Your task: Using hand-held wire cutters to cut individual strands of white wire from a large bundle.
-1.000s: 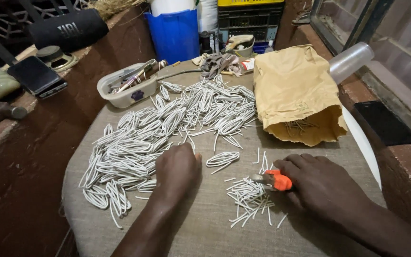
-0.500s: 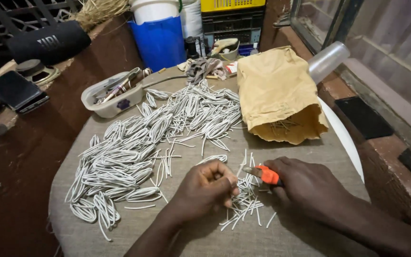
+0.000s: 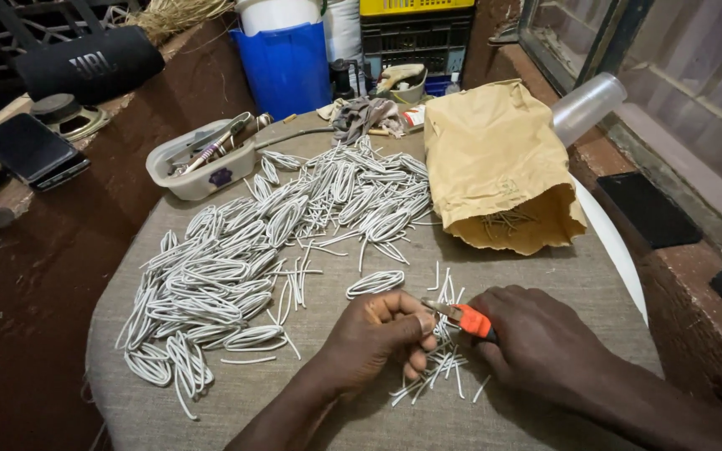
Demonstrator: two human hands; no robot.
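Observation:
My left hand (image 3: 378,338) is curled over a small heap of short white wire pieces (image 3: 440,367) at the near middle of the cloth-covered table (image 3: 545,267), fingers pinched on a piece. My right hand (image 3: 536,342) grips orange-handled cutting pliers (image 3: 461,315), whose jaws point left and meet my left fingertips. A single looped white wire bundle (image 3: 375,283) lies just beyond my left hand. A wide spread of looped white wire bundles (image 3: 244,259) covers the left and far half of the table.
An open brown paper bag (image 3: 495,167) lies at the right with small nails showing inside. A white tub of tools (image 3: 202,159) sits far left. Behind stand a blue bucket (image 3: 282,63), a clear plastic cup (image 3: 587,104), a black speaker (image 3: 85,63) and a phone (image 3: 31,150).
My left hand moved right from the bundle pile to the cut pieces and closed on one by the plier jaws. The view shifted a little.

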